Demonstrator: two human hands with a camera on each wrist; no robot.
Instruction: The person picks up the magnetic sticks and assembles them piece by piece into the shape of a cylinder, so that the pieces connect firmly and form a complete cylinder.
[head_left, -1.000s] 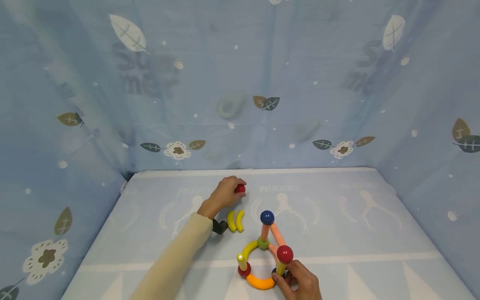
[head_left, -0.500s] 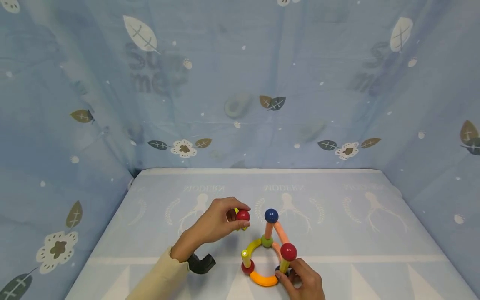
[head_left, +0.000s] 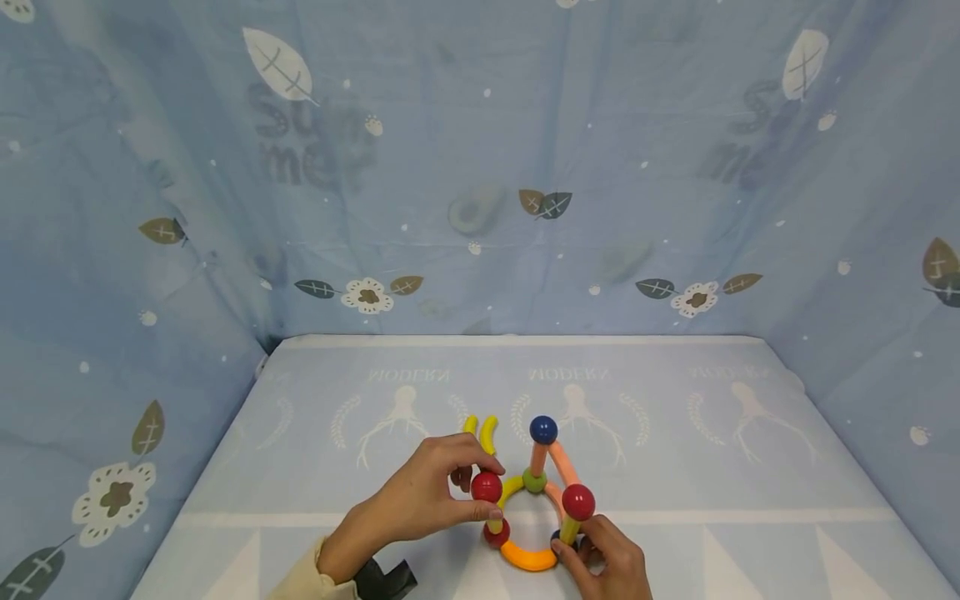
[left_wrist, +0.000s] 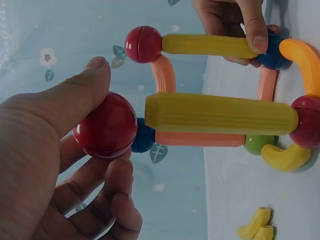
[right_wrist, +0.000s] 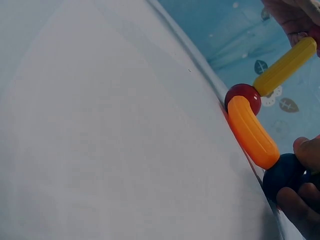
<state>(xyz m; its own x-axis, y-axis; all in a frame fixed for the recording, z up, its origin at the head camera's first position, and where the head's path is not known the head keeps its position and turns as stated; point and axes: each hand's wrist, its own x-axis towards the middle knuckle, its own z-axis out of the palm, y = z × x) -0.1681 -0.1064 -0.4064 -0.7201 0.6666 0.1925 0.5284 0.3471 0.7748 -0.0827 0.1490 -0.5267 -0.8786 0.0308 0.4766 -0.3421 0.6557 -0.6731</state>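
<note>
My left hand [head_left: 423, 492] pinches a red ball [left_wrist: 106, 125] between thumb and fingers. In the left wrist view the ball sits just off the free end of a yellow stick [left_wrist: 220, 115], a narrow gap between them. That stick stands on another red ball [head_left: 496, 533] in a ring of curved pieces. My right hand [head_left: 611, 560] grips the ring's dark blue ball [right_wrist: 281, 177], its thumb also at the foot of a second yellow stick [left_wrist: 207, 46] topped by a red ball [head_left: 578, 502]. A blue ball [head_left: 543, 430] tops the salmon upright behind.
Two loose curved yellow pieces [head_left: 488, 435] lie behind my left hand, partly hidden by it. An orange curved piece [head_left: 528, 557] forms the ring's front. Patterned blue cloth [head_left: 480, 275] rises behind the pale tabletop [head_left: 712, 450].
My left hand has brought the red ball from the back of the table, past the curved yellow pieces, to the top of the left yellow stick. The right hand keeps its hold.
</note>
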